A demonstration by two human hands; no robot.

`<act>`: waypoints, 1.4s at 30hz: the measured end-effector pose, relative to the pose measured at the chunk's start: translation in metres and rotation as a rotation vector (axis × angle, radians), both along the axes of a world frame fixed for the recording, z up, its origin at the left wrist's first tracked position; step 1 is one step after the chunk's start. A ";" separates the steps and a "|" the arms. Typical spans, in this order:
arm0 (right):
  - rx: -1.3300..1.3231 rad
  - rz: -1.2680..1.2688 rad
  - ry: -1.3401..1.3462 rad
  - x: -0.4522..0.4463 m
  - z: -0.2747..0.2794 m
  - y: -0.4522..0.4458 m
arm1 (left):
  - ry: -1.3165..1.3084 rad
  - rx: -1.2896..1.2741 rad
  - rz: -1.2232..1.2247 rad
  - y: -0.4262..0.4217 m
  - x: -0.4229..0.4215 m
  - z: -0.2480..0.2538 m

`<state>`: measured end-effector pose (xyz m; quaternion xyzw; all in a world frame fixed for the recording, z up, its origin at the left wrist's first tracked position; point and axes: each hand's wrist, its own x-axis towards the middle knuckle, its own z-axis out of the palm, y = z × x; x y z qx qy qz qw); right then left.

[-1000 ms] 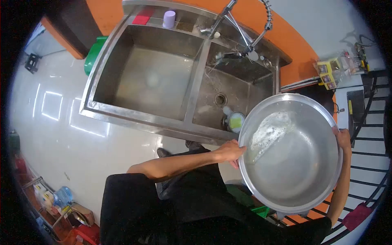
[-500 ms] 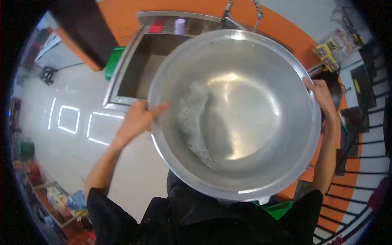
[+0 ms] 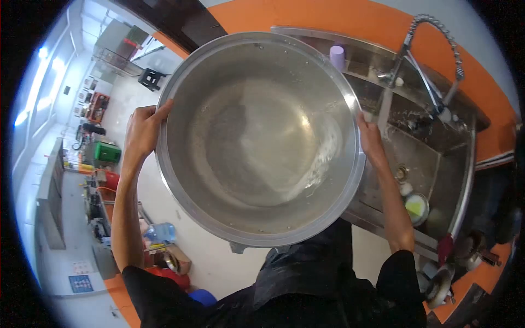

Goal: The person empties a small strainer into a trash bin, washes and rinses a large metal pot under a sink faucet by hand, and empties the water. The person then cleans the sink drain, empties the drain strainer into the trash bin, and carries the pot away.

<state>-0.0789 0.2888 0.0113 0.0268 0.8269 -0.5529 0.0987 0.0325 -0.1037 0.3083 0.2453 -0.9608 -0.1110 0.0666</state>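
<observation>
A double metal sink [image 3: 418,156] occupies the right side of the frame, its left part covered from view by the pot. The large metal pot [image 3: 183,147] is located at the centre of the frame, held off the floor with its open mouth facing the camera; a shiny, foamy streak lies along the inner wall at the right, and a small lug projects below the rim at lower left. A faucet [image 3: 423,79] with a coiled hose rises at the upper right, its spray head hanging over the right sink compartment. A black stool [image 3: 151,78] stands on the floor at the upper left; a green bin [image 3: 107,152] is positioned at the left, and a clear bluish water jug [image 3: 162,233] at the lower left. The left hand [image 3: 143,131] grips the left edge of the pot: the thumb lies over the rim, and the remaining fingers are folded on the outer side, partly hidden. The right hand [image 3: 372,141] holds the opposite edge, with its visible fingers closed against the rim; their undersides cannot be seen. A bowl [image 3: 420,217] rests in the right compartment near the drain and contains a yellow-green sponge [image 3: 414,205]. A purple cup [image 3: 337,58] stands on the back ledge of the sink, just beside the pot rim.
</observation>
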 end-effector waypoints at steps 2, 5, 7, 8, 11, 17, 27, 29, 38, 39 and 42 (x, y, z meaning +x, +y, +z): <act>-0.013 0.036 -0.170 -0.022 -0.012 -0.022 | -0.043 -0.058 -0.033 0.008 -0.035 0.009; -0.071 0.072 -0.268 -0.054 -0.064 -0.049 | -0.084 -0.098 -0.056 0.025 -0.085 0.013; -0.071 0.036 -0.336 -0.072 -0.093 -0.068 | -0.096 -0.135 -0.065 0.042 -0.117 0.011; -0.073 0.054 -0.388 -0.079 -0.109 -0.073 | -0.116 -0.168 -0.075 0.052 -0.132 0.010; -0.105 0.081 -0.488 -0.089 -0.131 -0.090 | -0.135 -0.231 -0.112 0.080 -0.168 0.005; -0.340 0.077 -0.434 -0.086 -0.195 -0.129 | -0.211 -0.297 -0.232 0.149 -0.211 -0.003; -0.605 0.205 -0.606 -0.100 -0.112 -0.138 | -0.161 -0.281 -0.585 0.241 -0.215 -0.013; -0.470 0.285 -0.338 -0.090 -0.147 -0.158 | -0.153 -0.326 -0.634 0.255 -0.220 -0.015; -0.576 0.400 -0.489 -0.101 -0.175 -0.159 | -0.222 -0.441 -0.733 0.280 -0.230 -0.002; -0.552 0.423 -0.509 -0.103 -0.180 -0.160 | -0.295 -0.388 -0.623 0.282 -0.233 0.005; -0.536 0.376 -0.524 -0.096 -0.182 -0.145 | -0.320 -0.330 -0.414 0.273 -0.233 0.016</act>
